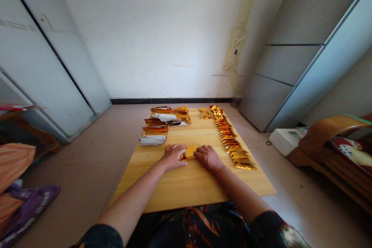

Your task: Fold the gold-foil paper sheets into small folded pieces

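A small gold foil paper sheet [191, 151] lies on the wooden table between my two hands. My left hand [174, 155] holds its left edge, fingers bent over it and thumb toward me. On the other side, my right hand [208, 158] grips the right edge with curled fingers. To the right runs a long row of folded gold foil pieces [231, 139], overlapping one another. Stacks of gold foil paper [155, 130] lie at the left of the table, with a white paper bundle [153, 140] nearest me. The undersides of my fingers are hidden.
The wooden table [174, 192] reaches close to my body. A few small gold pieces [205, 114] lie at its far side. Beyond are a white wall [162, 38], a grey refrigerator [279, 85] at right and a pale cabinet [58, 54] at left. A wooden seat [328, 151] stands right.
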